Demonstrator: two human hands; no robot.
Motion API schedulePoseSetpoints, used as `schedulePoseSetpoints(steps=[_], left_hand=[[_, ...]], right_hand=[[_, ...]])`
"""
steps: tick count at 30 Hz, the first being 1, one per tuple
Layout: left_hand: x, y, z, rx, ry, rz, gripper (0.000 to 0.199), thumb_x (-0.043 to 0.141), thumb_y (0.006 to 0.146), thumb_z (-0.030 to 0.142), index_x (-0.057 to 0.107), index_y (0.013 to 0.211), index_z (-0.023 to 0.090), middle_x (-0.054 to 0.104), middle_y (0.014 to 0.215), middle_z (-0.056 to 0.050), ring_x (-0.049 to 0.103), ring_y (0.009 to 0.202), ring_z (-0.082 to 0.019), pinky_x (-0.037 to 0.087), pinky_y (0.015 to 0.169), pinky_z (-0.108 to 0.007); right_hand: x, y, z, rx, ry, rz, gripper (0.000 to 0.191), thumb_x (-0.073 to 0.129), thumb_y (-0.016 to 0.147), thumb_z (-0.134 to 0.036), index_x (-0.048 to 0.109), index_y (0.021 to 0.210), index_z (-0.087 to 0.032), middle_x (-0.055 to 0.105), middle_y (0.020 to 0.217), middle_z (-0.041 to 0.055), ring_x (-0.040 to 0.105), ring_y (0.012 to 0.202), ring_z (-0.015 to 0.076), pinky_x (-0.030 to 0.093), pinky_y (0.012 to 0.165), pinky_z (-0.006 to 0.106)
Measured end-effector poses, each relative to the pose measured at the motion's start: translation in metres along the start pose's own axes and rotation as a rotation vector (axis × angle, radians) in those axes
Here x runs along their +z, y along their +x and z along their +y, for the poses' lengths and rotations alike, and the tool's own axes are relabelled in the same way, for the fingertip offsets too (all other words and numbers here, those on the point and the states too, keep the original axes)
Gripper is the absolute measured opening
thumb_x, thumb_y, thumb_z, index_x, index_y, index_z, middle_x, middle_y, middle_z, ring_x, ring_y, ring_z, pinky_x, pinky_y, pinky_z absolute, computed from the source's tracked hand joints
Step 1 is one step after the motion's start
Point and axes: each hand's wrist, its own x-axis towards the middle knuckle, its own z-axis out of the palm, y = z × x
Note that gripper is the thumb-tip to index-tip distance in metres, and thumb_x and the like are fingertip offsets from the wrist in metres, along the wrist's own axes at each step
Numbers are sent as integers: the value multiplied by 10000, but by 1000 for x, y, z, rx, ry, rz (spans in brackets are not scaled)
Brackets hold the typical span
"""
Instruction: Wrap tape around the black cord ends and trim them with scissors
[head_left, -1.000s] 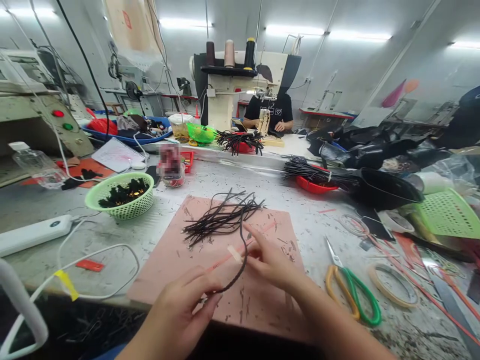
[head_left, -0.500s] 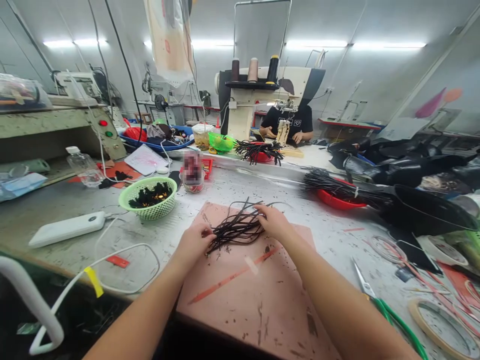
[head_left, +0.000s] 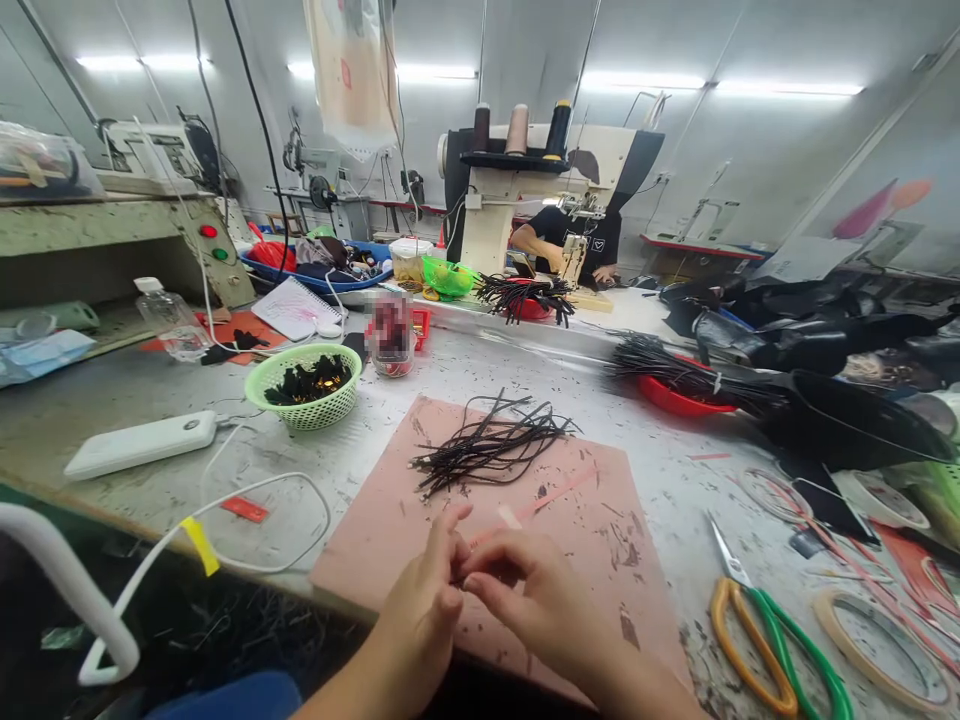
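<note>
My left hand [head_left: 429, 585] and my right hand [head_left: 529, 588] meet low over the front part of the pink board [head_left: 570, 600]. The fingertips of both are pinched close together, and a tiny dark bit shows between them, too small to make out. Farther back on the board lies a loose bundle of thin black cords [head_left: 491, 440], spread out and touched by neither hand. A faded red strip [head_left: 562, 490] runs slantwise across the board, partly behind my right hand.
Scissors [head_left: 750, 610] and a tape roll [head_left: 881, 645] lie at right. At left are a green basket [head_left: 304, 400] of black pieces, a white power bank [head_left: 142, 445] and its cable. Behind stand a jar [head_left: 391, 350], red bowls of cords [head_left: 682, 392] and a sewing machine [head_left: 487, 220] with a person.
Both hands have left the cord bundle and come back toward me, now pinched together near the board's front edge. The cords stay spread on the board.
</note>
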Motion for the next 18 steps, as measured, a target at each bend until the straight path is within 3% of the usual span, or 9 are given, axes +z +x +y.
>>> schedulePoseSetpoints(steps=[4, 7, 10, 13, 15, 18], left_hand=[[2, -10, 5, 0, 108, -66, 846, 137, 675, 785, 346, 1265, 216, 538, 800, -15, 521, 712, -205, 411, 670, -340], [-7, -15, 7, -73, 240, -107, 633, 279, 769, 673, 455, 1179, 223, 578, 782, -15, 541, 709, -198, 425, 674, -321], [-27, -23, -2, -163, 378, -123, 318, 417, 813, 462, 595, 932, 227, 646, 772, -19, 586, 725, -194, 446, 694, -293], [-53, -35, -22, -212, 445, -60, 244, 457, 783, 410, 639, 815, 250, 700, 771, -12, 632, 752, -208, 477, 708, -274], [-69, -41, -39, -228, 450, -4, 277, 483, 741, 473, 664, 800, 272, 721, 795, -3, 653, 778, -219, 498, 711, -264], [-80, -43, -62, -211, 478, 113, 359, 504, 663, 592, 686, 735, 291, 726, 717, 10, 669, 686, -214, 524, 618, -237]], right_hand=[[1, -12, 2, 19, -28, 12, 129, 545, 691, -117, 656, 710, -179, 690, 726, 26, 619, 657, 136, 482, 596, 226], [-13, -19, 8, 33, -69, 75, 153, 515, 687, -127, 656, 699, -185, 683, 693, 23, 620, 651, 141, 490, 602, 233], [-47, -23, 24, 153, -107, 293, 142, 567, 674, -263, 665, 743, -187, 683, 691, 36, 623, 640, 168, 505, 601, 274], [-92, -21, 46, 305, -160, 534, 178, 595, 609, -319, 656, 713, -187, 664, 626, 29, 601, 582, 183, 496, 569, 307], [-115, -16, 60, 362, -179, 582, 153, 583, 584, -295, 639, 671, -183, 645, 591, 21, 592, 579, 182, 490, 590, 318], [-134, -3, 78, 412, -229, 553, 130, 551, 595, -260, 630, 657, -177, 639, 592, 17, 589, 583, 177, 482, 583, 314]])
